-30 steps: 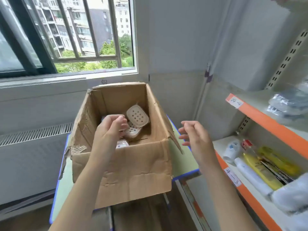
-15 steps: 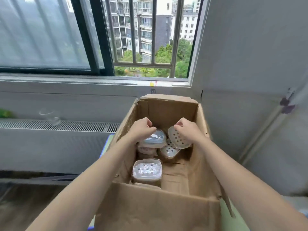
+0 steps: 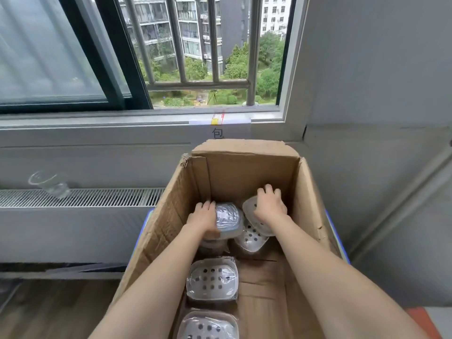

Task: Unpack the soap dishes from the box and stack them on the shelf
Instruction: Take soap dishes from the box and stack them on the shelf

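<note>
Window [image 3: 195, 57] w/ bars behind, radiator [image 3: 80, 198] below it. Box [image 3: 171, 209] open in front. Both hands inside, far end: left hand [image 3: 204, 220] clasps wrapped grey dish [image 3: 228, 220], right hand [image 3: 269, 206] grips tilted white dish [image 3: 252, 237]. Two more wrapped dishes [image 3: 212, 280] lie nearer, in a row.

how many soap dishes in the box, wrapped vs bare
wrapped in plastic: 3, one under the left hand at, and two nearer at and
bare white: 2, one under the right hand at, one below it at
total seen: 5; a stack under the left hand's dish is unclear
</note>
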`<state>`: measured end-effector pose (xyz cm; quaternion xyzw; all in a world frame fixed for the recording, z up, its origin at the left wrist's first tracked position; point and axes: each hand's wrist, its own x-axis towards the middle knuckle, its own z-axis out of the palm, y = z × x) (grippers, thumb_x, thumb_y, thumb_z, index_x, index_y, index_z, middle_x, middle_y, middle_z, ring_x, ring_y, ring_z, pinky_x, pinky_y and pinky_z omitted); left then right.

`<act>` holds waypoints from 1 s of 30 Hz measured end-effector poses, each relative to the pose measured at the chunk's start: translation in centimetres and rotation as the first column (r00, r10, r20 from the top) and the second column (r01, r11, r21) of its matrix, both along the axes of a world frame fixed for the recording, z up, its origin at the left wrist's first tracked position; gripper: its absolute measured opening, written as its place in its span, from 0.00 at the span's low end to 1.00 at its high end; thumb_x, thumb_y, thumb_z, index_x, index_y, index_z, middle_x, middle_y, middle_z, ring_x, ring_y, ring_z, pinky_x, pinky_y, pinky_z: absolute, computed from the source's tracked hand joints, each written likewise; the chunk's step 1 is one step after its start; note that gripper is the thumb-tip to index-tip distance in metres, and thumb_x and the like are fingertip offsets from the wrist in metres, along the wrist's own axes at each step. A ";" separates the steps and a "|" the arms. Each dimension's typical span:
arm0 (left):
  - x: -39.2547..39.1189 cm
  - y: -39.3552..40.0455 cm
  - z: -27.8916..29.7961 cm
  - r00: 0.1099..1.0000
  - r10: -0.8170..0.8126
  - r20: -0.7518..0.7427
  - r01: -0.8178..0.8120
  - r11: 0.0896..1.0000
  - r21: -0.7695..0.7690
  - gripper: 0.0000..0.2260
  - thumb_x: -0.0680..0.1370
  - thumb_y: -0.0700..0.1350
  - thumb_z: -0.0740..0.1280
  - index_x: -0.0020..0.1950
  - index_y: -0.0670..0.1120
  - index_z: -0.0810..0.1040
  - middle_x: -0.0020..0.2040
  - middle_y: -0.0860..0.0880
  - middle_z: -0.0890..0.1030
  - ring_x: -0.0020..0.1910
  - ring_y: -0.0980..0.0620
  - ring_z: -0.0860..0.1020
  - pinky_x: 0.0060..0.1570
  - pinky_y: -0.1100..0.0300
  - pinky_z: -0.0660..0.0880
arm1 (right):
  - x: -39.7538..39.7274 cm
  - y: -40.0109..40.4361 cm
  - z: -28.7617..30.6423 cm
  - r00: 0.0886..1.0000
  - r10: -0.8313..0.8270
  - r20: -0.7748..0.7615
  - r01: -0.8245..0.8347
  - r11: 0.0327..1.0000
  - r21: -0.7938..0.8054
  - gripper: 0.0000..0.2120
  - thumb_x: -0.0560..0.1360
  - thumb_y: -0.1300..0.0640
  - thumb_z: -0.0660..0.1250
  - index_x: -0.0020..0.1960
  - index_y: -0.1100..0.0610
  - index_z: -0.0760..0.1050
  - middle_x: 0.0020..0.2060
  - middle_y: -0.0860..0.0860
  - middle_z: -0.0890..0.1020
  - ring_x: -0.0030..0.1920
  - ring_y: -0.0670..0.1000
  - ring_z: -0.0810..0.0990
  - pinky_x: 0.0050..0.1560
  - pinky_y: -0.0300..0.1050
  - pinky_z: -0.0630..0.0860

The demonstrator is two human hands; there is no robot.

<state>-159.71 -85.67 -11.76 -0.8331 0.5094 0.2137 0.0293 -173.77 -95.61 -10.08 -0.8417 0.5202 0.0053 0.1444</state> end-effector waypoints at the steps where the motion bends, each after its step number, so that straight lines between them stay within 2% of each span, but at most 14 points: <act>1: 0.1 0.1 -0.3 1.000 0.000 0.013 0.000 1.000 0.015 0.44 0.70 0.52 0.72 0.76 0.42 0.50 0.75 0.46 0.57 0.73 0.41 0.54 0.68 0.48 0.64 | -0.2 0.1 -0.2 1.000 0.005 -0.027 -0.005 1.000 -0.002 0.23 0.76 0.59 0.63 0.69 0.57 0.63 0.69 0.53 0.61 0.68 0.57 0.61 0.56 0.50 0.72; 4: -0.4 0.5 -0.2 0.999 -0.012 0.052 0.012 1.000 0.017 0.40 0.65 0.59 0.75 0.69 0.43 0.62 0.67 0.47 0.68 0.67 0.41 0.61 0.62 0.48 0.67 | -0.7 0.4 -0.5 0.998 -0.016 -0.054 0.016 1.000 0.015 0.23 0.76 0.59 0.62 0.70 0.55 0.62 0.66 0.55 0.65 0.65 0.58 0.68 0.53 0.50 0.73; 6: -0.9 0.9 0.5 0.997 -0.018 0.076 0.017 1.000 0.017 0.37 0.64 0.62 0.74 0.64 0.44 0.67 0.64 0.47 0.71 0.65 0.42 0.63 0.62 0.48 0.66 | -0.9 0.8 0.0 0.998 -0.048 -0.046 0.049 0.999 0.022 0.23 0.76 0.58 0.63 0.69 0.55 0.62 0.65 0.56 0.68 0.64 0.58 0.70 0.53 0.50 0.72; 10: -1.8 1.6 3.0 0.998 0.056 0.010 -0.056 0.998 -0.003 0.40 0.65 0.63 0.73 0.67 0.41 0.65 0.66 0.44 0.68 0.68 0.39 0.61 0.66 0.45 0.62 | -1.1 2.6 2.0 0.996 -0.074 0.043 0.078 0.993 -0.092 0.21 0.75 0.54 0.64 0.66 0.56 0.64 0.63 0.56 0.70 0.64 0.57 0.66 0.57 0.50 0.69; 13: -2.7 3.2 6.5 0.991 0.123 -0.052 -0.127 0.988 -0.085 0.43 0.68 0.61 0.72 0.71 0.38 0.59 0.69 0.38 0.63 0.68 0.37 0.62 0.65 0.48 0.64 | -2.2 5.4 5.0 0.961 -0.069 0.268 0.113 0.981 -0.155 0.20 0.73 0.56 0.64 0.64 0.55 0.65 0.60 0.56 0.70 0.61 0.58 0.68 0.56 0.50 0.69; 15: -3.2 5.1 8.9 0.974 0.171 -0.147 -0.196 0.964 -0.178 0.43 0.67 0.61 0.73 0.71 0.38 0.58 0.69 0.38 0.62 0.67 0.38 0.65 0.63 0.49 0.67 | -4.0 7.7 7.2 0.888 -0.050 0.458 0.156 0.968 -0.198 0.21 0.72 0.59 0.65 0.64 0.56 0.66 0.58 0.56 0.71 0.58 0.59 0.71 0.54 0.49 0.69; 16: -3.5 6.3 9.9 0.966 0.171 -0.193 -0.215 0.947 -0.237 0.42 0.67 0.61 0.73 0.70 0.39 0.60 0.68 0.39 0.63 0.66 0.40 0.66 0.61 0.51 0.69 | -5.1 9.0 8.4 0.823 -0.034 0.566 0.186 0.959 -0.213 0.23 0.71 0.60 0.66 0.64 0.57 0.67 0.58 0.56 0.71 0.58 0.58 0.71 0.55 0.48 0.68; 18: -4.4 9.2 11.7 0.954 0.133 -0.267 -0.228 0.903 -0.365 0.39 0.66 0.60 0.74 0.68 0.42 0.63 0.65 0.42 0.66 0.61 0.47 0.69 0.55 0.57 0.69 | -7.9 11.9 10.5 0.662 -0.035 0.749 0.278 0.939 -0.202 0.26 0.70 0.62 0.69 0.66 0.58 0.67 0.60 0.55 0.72 0.58 0.54 0.72 0.58 0.45 0.68; 20: -5.7 12.3 13.0 0.942 0.077 -0.328 -0.239 0.839 -0.489 0.36 0.67 0.59 0.74 0.67 0.44 0.64 0.63 0.46 0.68 0.55 0.53 0.68 0.48 0.63 0.66 | -10.9 15.4 12.1 0.507 -0.062 0.859 0.374 0.914 -0.156 0.27 0.70 0.62 0.72 0.67 0.58 0.68 0.59 0.52 0.72 0.54 0.46 0.72 0.58 0.37 0.70; 22: -7.6 15.1 13.7 0.887 0.024 -0.461 -0.311 0.767 -0.561 0.36 0.66 0.58 0.75 0.67 0.46 0.64 0.63 0.48 0.69 0.55 0.54 0.69 0.45 0.66 0.67 | -13.8 19.1 12.9 0.386 -0.085 0.919 0.457 0.882 -0.110 0.26 0.70 0.62 0.72 0.65 0.57 0.69 0.58 0.50 0.73 0.49 0.37 0.72 0.52 0.25 0.69; 23: -8.7 16.3 13.7 0.836 -0.014 -0.549 -0.363 0.736 -0.572 0.38 0.65 0.59 0.75 0.67 0.46 0.64 0.64 0.48 0.70 0.57 0.53 0.71 0.47 0.64 0.70 | -15.1 20.9 13.0 0.337 -0.095 0.937 0.494 0.865 -0.090 0.25 0.70 0.62 0.72 0.65 0.57 0.69 0.58 0.49 0.74 0.49 0.35 0.73 0.49 0.21 0.67; 25: -11.0 18.3 13.7 0.732 -0.087 -0.676 -0.437 0.702 -0.563 0.41 0.59 0.63 0.76 0.65 0.50 0.64 0.63 0.48 0.71 0.57 0.51 0.74 0.53 0.58 0.74 | -17.8 24.5 12.8 0.258 -0.104 0.961 0.565 0.823 -0.062 0.24 0.70 0.62 0.73 0.63 0.55 0.70 0.58 0.49 0.75 0.52 0.38 0.74 0.49 0.20 0.65; 28: -14.9 21.2 14.0 0.631 -0.224 -0.743 -0.447 0.677 -0.584 0.36 0.58 0.61 0.77 0.59 0.53 0.64 0.55 0.55 0.72 0.52 0.59 0.74 0.43 0.66 0.72 | -21.6 29.7 12.1 0.188 -0.122 0.975 0.647 0.762 -0.029 0.22 0.70 0.59 0.73 0.60 0.50 0.69 0.57 0.45 0.75 0.54 0.33 0.74 0.51 0.23 0.68; 30: -17.4 22.7 13.8 0.564 -0.292 -0.773 -0.437 0.688 -0.579 0.32 0.59 0.59 0.77 0.56 0.54 0.66 0.53 0.57 0.73 0.51 0.60 0.75 0.42 0.66 0.71 | -23.8 32.8 11.7 0.151 -0.132 0.980 0.690 0.724 -0.009 0.21 0.71 0.60 0.72 0.59 0.50 0.68 0.55 0.44 0.75 0.53 0.29 0.73 0.48 0.21 0.69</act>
